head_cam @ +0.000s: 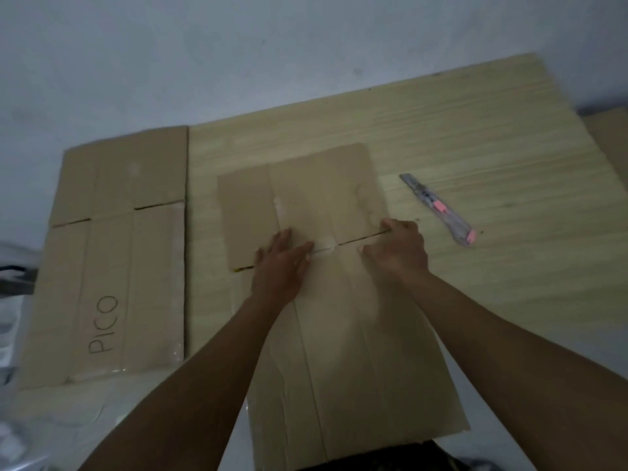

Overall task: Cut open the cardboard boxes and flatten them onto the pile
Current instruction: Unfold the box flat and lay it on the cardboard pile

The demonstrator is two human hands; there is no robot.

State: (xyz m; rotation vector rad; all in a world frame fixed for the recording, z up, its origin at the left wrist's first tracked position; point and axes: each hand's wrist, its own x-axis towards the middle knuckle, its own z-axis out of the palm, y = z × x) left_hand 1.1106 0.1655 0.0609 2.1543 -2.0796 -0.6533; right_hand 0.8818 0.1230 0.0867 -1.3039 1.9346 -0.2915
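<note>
- Starting at the left, we see the pile (115, 253) of flattened cardboard lying flat beside our box, well left of both hands.
- Our left hand (282, 266) presses the flattened box (339, 317), fingers straight and holding nothing.
- The box runs lengthwise away from us on the tabletop (475, 158), directly under both hands.
- Our right hand (396, 248) curls at the flap slit; whether it grips we cannot tell.
- The pile lies nearer our left hand, so the box likely slides leftward.

Dim, flat light w/ soft overall blur, wide-angle bending at edges (worst bottom-left), no hard shadows.
</note>
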